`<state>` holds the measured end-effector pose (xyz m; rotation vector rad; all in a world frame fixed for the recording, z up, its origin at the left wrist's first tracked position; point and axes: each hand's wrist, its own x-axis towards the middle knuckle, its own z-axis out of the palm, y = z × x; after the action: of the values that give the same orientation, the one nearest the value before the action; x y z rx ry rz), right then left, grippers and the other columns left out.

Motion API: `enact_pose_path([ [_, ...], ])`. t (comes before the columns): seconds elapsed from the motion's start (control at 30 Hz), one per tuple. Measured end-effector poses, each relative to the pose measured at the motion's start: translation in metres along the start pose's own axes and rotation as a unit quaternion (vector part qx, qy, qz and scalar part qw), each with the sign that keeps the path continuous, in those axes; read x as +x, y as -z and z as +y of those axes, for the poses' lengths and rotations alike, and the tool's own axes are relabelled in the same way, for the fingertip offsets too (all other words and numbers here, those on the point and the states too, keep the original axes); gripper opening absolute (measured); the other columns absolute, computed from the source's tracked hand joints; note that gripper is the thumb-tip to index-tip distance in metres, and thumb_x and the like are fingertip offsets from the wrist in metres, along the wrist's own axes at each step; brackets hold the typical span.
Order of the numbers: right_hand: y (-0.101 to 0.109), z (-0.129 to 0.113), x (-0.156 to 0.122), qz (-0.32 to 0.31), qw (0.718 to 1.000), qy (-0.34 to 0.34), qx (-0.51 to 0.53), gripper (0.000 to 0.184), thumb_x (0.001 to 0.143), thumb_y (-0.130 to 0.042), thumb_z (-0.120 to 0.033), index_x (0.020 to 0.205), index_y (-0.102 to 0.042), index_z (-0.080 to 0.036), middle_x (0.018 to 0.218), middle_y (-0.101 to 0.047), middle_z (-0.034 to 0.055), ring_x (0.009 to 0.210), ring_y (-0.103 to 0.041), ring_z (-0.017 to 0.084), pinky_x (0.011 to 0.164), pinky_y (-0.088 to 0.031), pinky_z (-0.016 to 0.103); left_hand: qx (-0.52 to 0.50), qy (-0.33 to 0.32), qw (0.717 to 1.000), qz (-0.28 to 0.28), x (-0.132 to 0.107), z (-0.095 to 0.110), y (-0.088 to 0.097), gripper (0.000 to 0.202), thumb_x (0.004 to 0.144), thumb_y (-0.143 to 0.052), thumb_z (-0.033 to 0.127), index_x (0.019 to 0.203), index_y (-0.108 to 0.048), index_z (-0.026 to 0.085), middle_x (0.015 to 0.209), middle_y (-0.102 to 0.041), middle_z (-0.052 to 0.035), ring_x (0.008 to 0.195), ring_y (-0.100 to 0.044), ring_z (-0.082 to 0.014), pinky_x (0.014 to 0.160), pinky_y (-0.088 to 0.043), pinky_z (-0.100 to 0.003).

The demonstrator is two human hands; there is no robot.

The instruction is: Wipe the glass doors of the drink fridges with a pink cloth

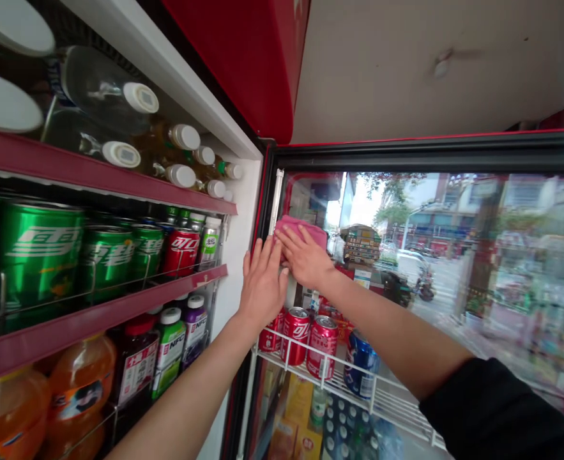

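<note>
Pink cloth on door glass, hinge-side upper corner; right hand flat on it, left hand alongside.
Right hand (313,263): fingers extended, slightly spread, laid over cloth (317,235), not curled round it. Left hand (261,291): fingers straight, uncurled, tips by the cloth's left edge beside the white strip (277,198); can't tell if they touch cloth or strip. Step looks like wiping the glass (454,249). To do it well, I'd keep palm pressure even, fold the cloth so an edge reaches into the corner along the strip, and use overlapping strokes. Watch the door rack (372,397) below: cans (295,335) sit close under the forearms, so a low stroke could knock one. Bracing the door would likely help.
</note>
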<state>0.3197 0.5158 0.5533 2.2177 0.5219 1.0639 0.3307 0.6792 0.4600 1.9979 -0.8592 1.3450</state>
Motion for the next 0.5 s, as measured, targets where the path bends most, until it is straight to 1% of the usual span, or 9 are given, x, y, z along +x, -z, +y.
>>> enact_pose_path([
  [0.07,0.003,0.004,-0.014,0.0,1.0,-0.021,-0.009,0.067,0.111,-0.045,-0.036,0.174,-0.042,-0.013,0.185,-0.032,0.0101,0.176,-0.021,0.032,0.146,-0.012,0.058,-0.007,-0.002,1.0,-0.001,0.001,-0.002,-0.003,0.067,0.112,-0.043,0.034,0.176,-0.035,0.016,0.186,-0.03,-0.0154,0.175,-0.024,-0.0373,0.14,-0.026,-0.068],
  [0.1,0.008,0.012,-0.023,0.009,0.999,-0.049,-0.017,0.069,0.112,-0.044,-0.038,0.175,-0.04,-0.012,0.186,-0.032,0.0109,0.176,-0.021,0.032,0.146,-0.011,0.06,-0.01,-0.004,1.0,-0.002,0.002,-0.002,-0.004,0.067,0.112,-0.043,0.035,0.175,-0.036,0.015,0.185,-0.03,-0.016,0.175,-0.024,-0.0377,0.14,-0.026,-0.068],
  [0.17,0.025,0.037,-0.048,0.038,0.992,-0.118,-0.038,0.071,0.113,-0.042,-0.039,0.177,-0.035,-0.01,0.186,-0.029,0.0128,0.176,-0.02,0.035,0.145,-0.01,0.064,-0.017,-0.009,1.0,-0.006,0.002,-0.002,-0.006,0.067,0.112,-0.044,0.037,0.175,-0.036,0.014,0.185,-0.03,-0.0169,0.174,-0.025,-0.038,0.14,-0.026,-0.068],
  [0.23,0.044,0.063,-0.08,0.07,0.976,-0.195,-0.067,0.071,0.113,-0.04,-0.039,0.177,-0.033,-0.009,0.187,-0.027,0.0142,0.176,-0.019,0.038,0.143,-0.009,0.069,-0.023,-0.013,1.0,-0.009,0.002,0.001,-0.006,0.068,0.112,-0.045,0.038,0.175,-0.036,0.014,0.185,-0.03,-0.0169,0.175,-0.024,-0.0375,0.14,-0.025,-0.067],
  [0.3,0.06,0.077,-0.112,0.099,0.953,-0.27,-0.096,0.072,0.113,-0.041,-0.039,0.178,-0.031,-0.009,0.187,-0.026,0.0157,0.176,-0.018,0.04,0.141,-0.01,0.073,-0.027,-0.017,0.999,-0.013,0.0,0.004,-0.003,0.068,0.112,-0.045,0.038,0.175,-0.036,0.016,0.185,-0.031,-0.0163,0.175,-0.024,-0.0365,0.14,-0.026,-0.066],
  [0.33,0.064,0.078,-0.124,0.109,0.941,-0.301,-0.106,0.073,0.113,-0.041,-0.038,0.178,-0.029,-0.009,0.187,-0.026,0.0165,0.175,-0.018,0.042,0.141,-0.01,0.075,-0.028,-0.019,0.999,-0.014,0.0,0.005,-0.001,0.067,0.113,-0.045,0.039,0.176,-0.036,0.016,0.185,-0.032,-0.0162,0.175,-0.024,-0.0363,0.14,-0.026,-0.066],
  [0.4,0.064,0.068,-0.134,0.115,0.929,-0.335,-0.109,0.074,0.112,-0.043,-0.039,0.178,-0.029,-0.007,0.187,-0.026,0.0181,0.175,-0.017,0.044,0.139,-0.01,0.077,-0.028,-0.024,0.999,-0.016,-0.001,0.007,0.003,0.067,0.113,-0.044,0.04,0.175,-0.037,0.016,0.185,-0.032,-0.0161,0.175,-0.025,-0.0363,0.14,-0.026,-0.066],
  [0.43,0.06,0.058,-0.132,0.109,0.931,-0.334,-0.099,0.074,0.112,-0.043,-0.039,0.178,-0.029,-0.007,0.187,-0.026,0.0185,0.175,-0.016,0.044,0.14,-0.01,0.077,-0.027,-0.026,0.999,-0.016,-0.002,0.008,0.004,0.067,0.113,-0.044,0.04,0.175,-0.037,0.016,0.185,-0.032,-0.0159,0.175,-0.024,-0.0364,0.14,-0.026,-0.066],
  [0.5,0.047,0.033,-0.116,0.083,0.951,-0.292,-0.061,0.073,0.113,-0.043,-0.04,0.177,-0.033,-0.007,0.186,-0.027,0.0182,0.176,-0.016,0.043,0.141,-0.009,0.075,-0.023,-0.032,0.999,-0.015,-0.001,0.01,0.006,0.068,0.113,-0.044,0.041,0.175,-0.037,0.015,0.185,-0.03,-0.0156,0.175,-0.024,-0.0363,0.14,-0.026,-0.066],
])
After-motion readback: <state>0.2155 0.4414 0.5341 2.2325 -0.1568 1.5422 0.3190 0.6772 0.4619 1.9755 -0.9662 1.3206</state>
